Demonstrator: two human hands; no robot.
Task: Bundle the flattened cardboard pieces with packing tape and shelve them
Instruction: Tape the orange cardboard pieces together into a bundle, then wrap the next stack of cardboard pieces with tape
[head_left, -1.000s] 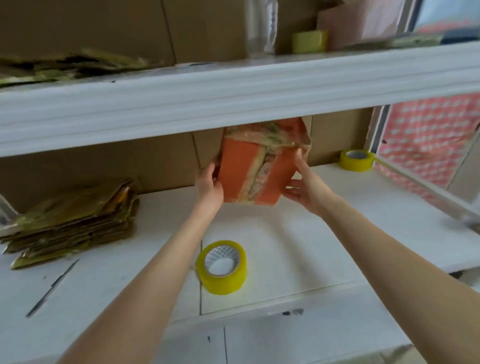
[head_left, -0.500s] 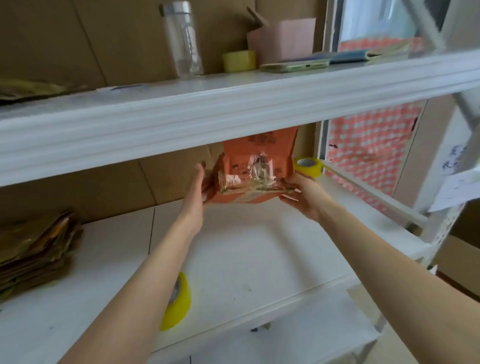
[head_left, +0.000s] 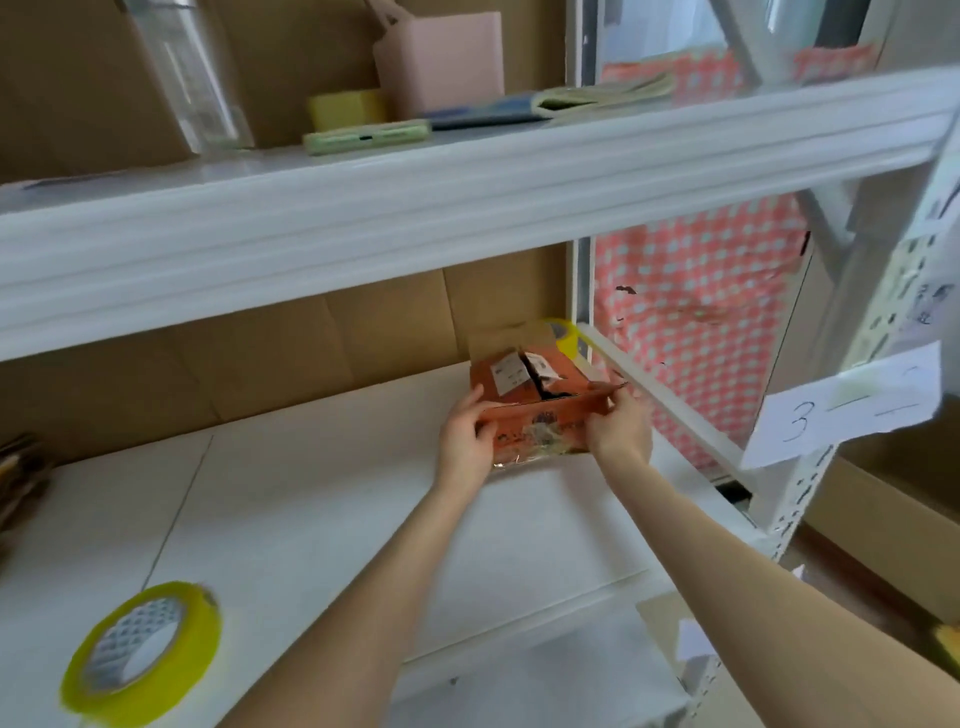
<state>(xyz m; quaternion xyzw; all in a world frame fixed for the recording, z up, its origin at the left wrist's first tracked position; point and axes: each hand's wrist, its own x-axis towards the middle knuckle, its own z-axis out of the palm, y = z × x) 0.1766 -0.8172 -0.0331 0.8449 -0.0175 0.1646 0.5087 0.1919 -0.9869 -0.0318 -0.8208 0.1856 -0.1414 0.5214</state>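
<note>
On the lower shelf (head_left: 311, 519), near its back right corner: orange cardboard bundle (head_left: 540, 410) held in both hands.

The left hand (head_left: 462, 441) is clamped on the bundle's left end, thumb laid on top; the right hand (head_left: 618, 431) is clamped on the right end. Glossy tape is seen across the near face, white labels on the upper face. Whether the underside touches the shelf cannot be told. A yellow tape roll (head_left: 563, 332) is noted just behind the bundle, partly hidden. A second tape roll (head_left: 140, 654) lies at the front left, well apart. A cardboard stack (head_left: 21, 478) is cut off at the left edge. On the upper shelf (head_left: 415, 197), a clear bottle (head_left: 192, 78), a pink box (head_left: 441, 57) and a green phone (head_left: 366, 137) are recorded.
</note>
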